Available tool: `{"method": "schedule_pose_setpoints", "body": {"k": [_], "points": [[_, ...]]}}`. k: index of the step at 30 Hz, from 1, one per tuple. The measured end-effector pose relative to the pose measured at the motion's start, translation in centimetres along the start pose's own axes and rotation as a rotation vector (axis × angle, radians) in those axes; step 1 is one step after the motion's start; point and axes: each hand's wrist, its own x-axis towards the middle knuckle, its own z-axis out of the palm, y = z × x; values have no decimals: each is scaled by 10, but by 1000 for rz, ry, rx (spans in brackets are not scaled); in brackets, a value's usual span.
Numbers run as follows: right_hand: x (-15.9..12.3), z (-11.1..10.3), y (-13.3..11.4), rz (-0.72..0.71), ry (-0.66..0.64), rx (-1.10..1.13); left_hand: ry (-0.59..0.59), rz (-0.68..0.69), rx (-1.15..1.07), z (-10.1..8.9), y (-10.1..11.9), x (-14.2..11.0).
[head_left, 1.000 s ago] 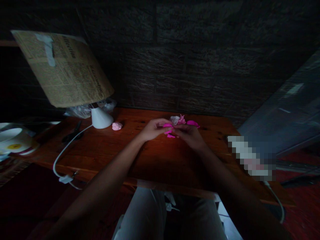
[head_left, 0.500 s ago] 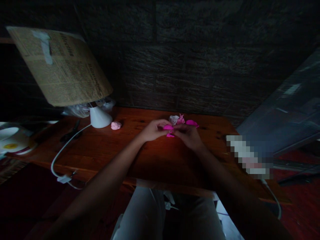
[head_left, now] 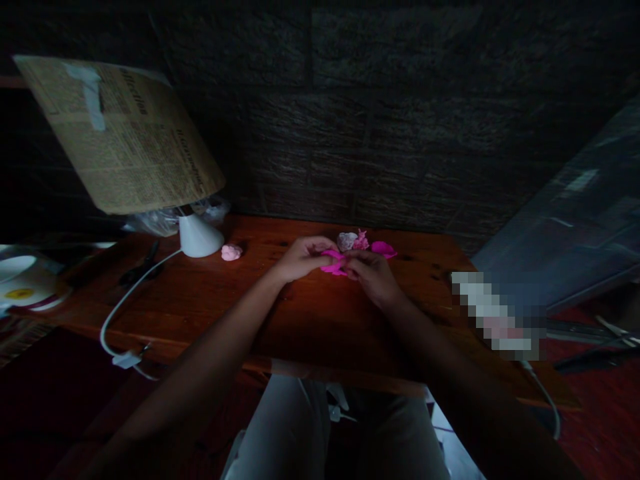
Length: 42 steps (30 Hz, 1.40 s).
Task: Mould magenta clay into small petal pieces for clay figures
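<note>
A soft, bright magenta piece that looks like modelling clay is stretched between both hands just above the wooden table. My left hand pinches its left side between thumb and fingers. On the right side, my right hand grips it with closed fingertips. Just behind the hands lie a whitish lump, a knobbly pink lump and a second magenta piece. The fingers cover part of the held piece.
A lamp with a newspaper-print shade stands at left, a pale pink lump beside its base. Dark scissors and a white cord lie nearby. A white cup is far left. A blurred-out object sits at right.
The magenta piece between my hands now shows wider and more spread out; before, it appeared as a small upper part with a bit hanging below. My hands have shifted only slightly.
</note>
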Motion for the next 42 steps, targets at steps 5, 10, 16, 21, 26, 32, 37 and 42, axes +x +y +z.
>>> {"method": "schedule_pose_setpoints", "body": {"k": [5, 10, 16, 21, 26, 32, 37, 42], "points": [[-2, 3, -7, 7, -46, 110, 58, -96, -262, 3, -4, 1], [-2, 7, -11, 26, -16, 212, 109, -161, -491, 7, -11, 6], [0, 3, -8, 22, 49, 238, 200, -170, -540, 4, -14, 11], [2, -12, -11, -54, 64, 175, 377, -89, -491, -24, -15, 10], [1, -14, -12, -14, 83, 183, 215, -103, 18, -32, -25, 7], [0, -11, -10, 42, 86, 173, 13, -132, 461, -27, -37, 5], [-1, -11, -9, 86, 34, 128, -5, -97, 515, -28, -40, 3], [-1, -11, -7, 105, 31, 97, 56, 25, 655, -24, -36, 3]]}}
